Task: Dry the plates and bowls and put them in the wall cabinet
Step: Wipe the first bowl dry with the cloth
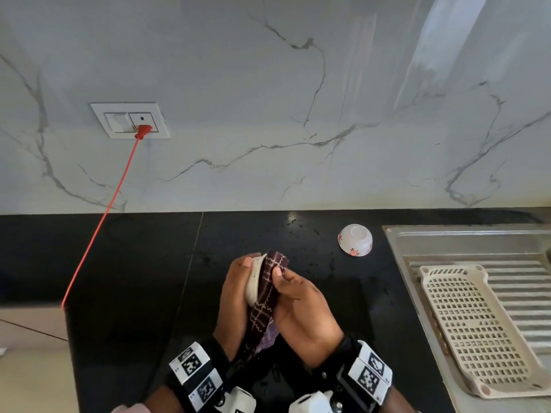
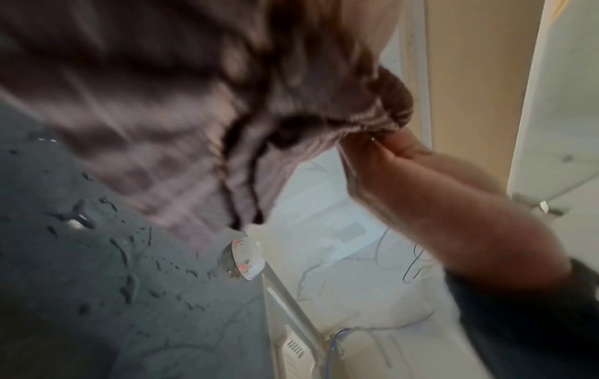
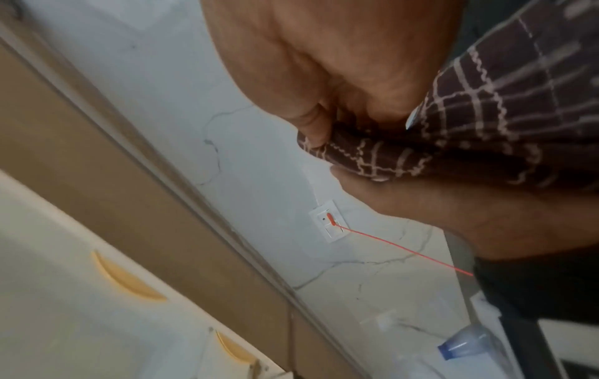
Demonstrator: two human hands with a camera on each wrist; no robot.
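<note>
Over the black counter [image 1: 134,263], my left hand [image 1: 238,281] grips a small white bowl [image 1: 252,283] held on edge. My right hand [image 1: 293,289] pinches a dark brown checked cloth [image 1: 268,281] and presses it against the bowl's face, its tail hanging down between my wrists. In the left wrist view the cloth [image 2: 162,115] is blurred and hides the bowl. The right wrist view shows my right fingers [image 3: 311,123] bunching the cloth [image 3: 470,133]. A second white bowl with pink flowers [image 1: 355,240] lies upside down on the counter, seen also as the flowered bowl [image 2: 246,259].
Water drops cover the counter [image 2: 97,256] around the flowered bowl. A steel sink drainboard [image 1: 477,239] at right carries a beige plastic rack [image 1: 471,329]. A red cable [image 1: 101,222] runs from a wall socket [image 1: 131,120]. Cabinet doors with yellow handles [image 3: 126,279] show overhead.
</note>
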